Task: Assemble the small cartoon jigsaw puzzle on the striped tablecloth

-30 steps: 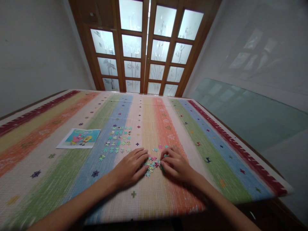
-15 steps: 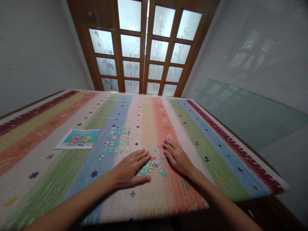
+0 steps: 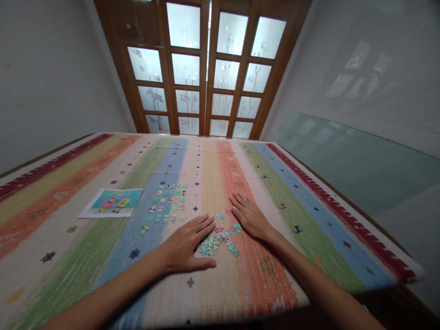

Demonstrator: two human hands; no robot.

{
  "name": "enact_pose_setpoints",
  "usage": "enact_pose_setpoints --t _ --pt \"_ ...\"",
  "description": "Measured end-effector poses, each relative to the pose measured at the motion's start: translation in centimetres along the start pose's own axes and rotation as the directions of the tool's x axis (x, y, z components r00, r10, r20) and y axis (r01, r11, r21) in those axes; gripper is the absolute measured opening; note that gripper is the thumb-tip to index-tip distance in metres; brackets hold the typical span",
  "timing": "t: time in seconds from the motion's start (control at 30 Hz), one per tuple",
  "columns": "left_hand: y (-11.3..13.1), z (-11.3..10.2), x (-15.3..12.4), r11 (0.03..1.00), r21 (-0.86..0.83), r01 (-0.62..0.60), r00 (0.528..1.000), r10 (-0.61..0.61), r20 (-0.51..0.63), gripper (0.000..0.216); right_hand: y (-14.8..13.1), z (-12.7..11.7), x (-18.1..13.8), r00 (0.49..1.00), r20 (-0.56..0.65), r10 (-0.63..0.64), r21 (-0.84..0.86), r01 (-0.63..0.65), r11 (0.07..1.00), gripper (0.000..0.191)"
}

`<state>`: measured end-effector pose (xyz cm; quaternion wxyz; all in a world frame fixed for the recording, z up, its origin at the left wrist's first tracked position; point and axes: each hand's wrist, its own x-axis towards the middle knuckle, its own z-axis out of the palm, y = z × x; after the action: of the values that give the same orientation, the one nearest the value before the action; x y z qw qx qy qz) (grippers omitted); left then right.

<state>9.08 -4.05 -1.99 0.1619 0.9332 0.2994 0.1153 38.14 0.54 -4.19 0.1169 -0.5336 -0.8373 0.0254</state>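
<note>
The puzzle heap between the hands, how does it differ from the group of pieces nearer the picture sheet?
The heap is jumbled, with pieces crowded together; the group is spread out in rough rows. The heap lies between the left hand and the right hand; the group lies farther left and farther forward. Both include teal pieces and lie on the striped cloth.

Here are two hands, one printout and many puzzle pieces (hard to count).
</note>
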Motion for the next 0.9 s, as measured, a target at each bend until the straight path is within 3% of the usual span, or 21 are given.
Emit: enact_pose_setpoints --t 0.4,0.9 --pt "-0.78 0.39 0.08 0.998 -0.004 -0.058 0.997 0.058 -0.048 0.095 -0.09 0.20 0.44 0.999 0.001 0.035 -0.029 -0.035 0.999 0.057" --pt "-0.88 0.09 0.61 0.999 0.002 -0.042 0.999 0.042 -0.007 0.095 0.15 0.30 0.74 0.999 0.001 0.052 -0.031 -0.052 0.998 0.062"
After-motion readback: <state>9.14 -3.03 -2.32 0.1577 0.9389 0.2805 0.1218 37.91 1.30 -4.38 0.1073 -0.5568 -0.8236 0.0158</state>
